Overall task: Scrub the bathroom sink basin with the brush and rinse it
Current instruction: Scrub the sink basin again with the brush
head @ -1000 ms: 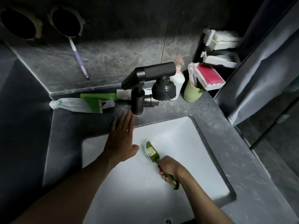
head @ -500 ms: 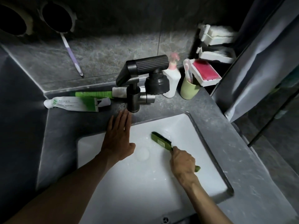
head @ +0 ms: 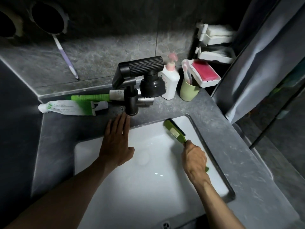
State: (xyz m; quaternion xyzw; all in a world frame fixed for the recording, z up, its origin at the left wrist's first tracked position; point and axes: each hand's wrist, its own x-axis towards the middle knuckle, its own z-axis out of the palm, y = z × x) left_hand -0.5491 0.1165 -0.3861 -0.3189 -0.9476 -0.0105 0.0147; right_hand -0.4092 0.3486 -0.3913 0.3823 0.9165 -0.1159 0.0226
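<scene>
A white rectangular sink basin (head: 148, 192) is set into a grey stone counter. My right hand (head: 195, 158) grips the handle of a green scrub brush (head: 175, 131), whose dark bristles press against the basin's far right corner. My left hand (head: 117, 139) lies flat with straight fingers on the basin's back rim, just below the black faucet (head: 140, 83). The round drain (head: 142, 156) shows between my hands.
Two toothpaste tubes (head: 72, 107) lie left of the faucet. A white pump bottle (head: 170, 81), a green cup (head: 188, 90) with a toothbrush and a soap dish with a pink bar (head: 205, 73) stand at the back right. A purple toothbrush (head: 66, 58) leans on the wall.
My right hand has swept the brush from the basin's middle toward the far right corner. The left hand has stayed flat on the back rim.
</scene>
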